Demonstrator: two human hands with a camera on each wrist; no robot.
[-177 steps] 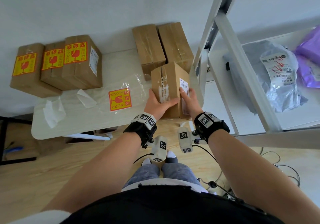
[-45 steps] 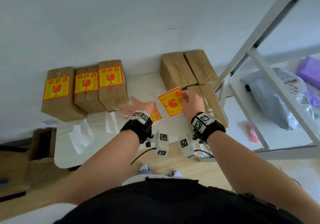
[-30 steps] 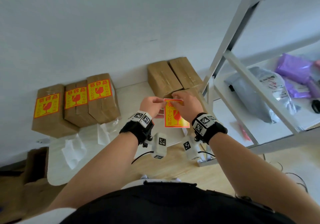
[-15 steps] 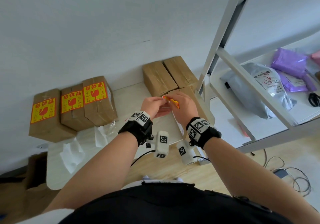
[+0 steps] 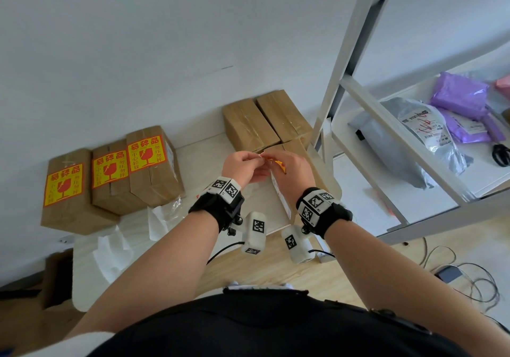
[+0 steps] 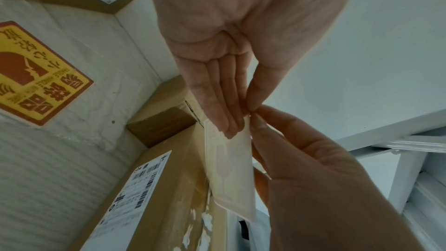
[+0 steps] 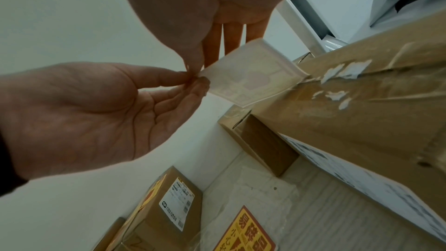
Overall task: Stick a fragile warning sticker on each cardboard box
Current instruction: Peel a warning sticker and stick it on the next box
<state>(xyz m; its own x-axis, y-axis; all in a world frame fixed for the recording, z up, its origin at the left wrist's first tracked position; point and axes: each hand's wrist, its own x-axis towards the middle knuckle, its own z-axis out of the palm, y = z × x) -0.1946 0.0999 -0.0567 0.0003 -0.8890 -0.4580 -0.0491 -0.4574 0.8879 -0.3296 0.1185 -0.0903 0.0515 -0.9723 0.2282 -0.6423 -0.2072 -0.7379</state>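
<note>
Shelving [image 5: 367, 100] of grey metal stands at the right, its shelf carrying a grey mailer bag [image 5: 408, 138] and purple parcels [image 5: 459, 100]. Beside it the white table [image 5: 193, 149] runs along the wall. Three cardboard boxes [image 5: 110, 174] stand in a row at the table's left end, each with a yellow and red fragile sticker on its upper face. Two unmarked boxes [image 5: 265, 122] lie side by side at the far right against the wall, and a third unmarked box [image 6: 169, 188], bearing a white shipping label and torn tape scraps, stands nearer, just under the hands. Crumpled clear wrappers and white backing papers [image 5: 110, 249] lie on the table's near left part, and a spare fragile sticker [image 6: 36, 75] lies flat on the table.

Both hands meet above the nearer unmarked box. The left hand [image 5: 242, 166] pinches one corner of a fragile sticker [image 7: 253, 79] between thumb and fingertips, its other fingers loosely extended. The right hand [image 5: 292, 171] pinches the same corner from the other side. The sticker hangs between them with its pale back toward the wrist cameras, its far edge just beside the box's taped top; whether it touches cannot be told.
</note>
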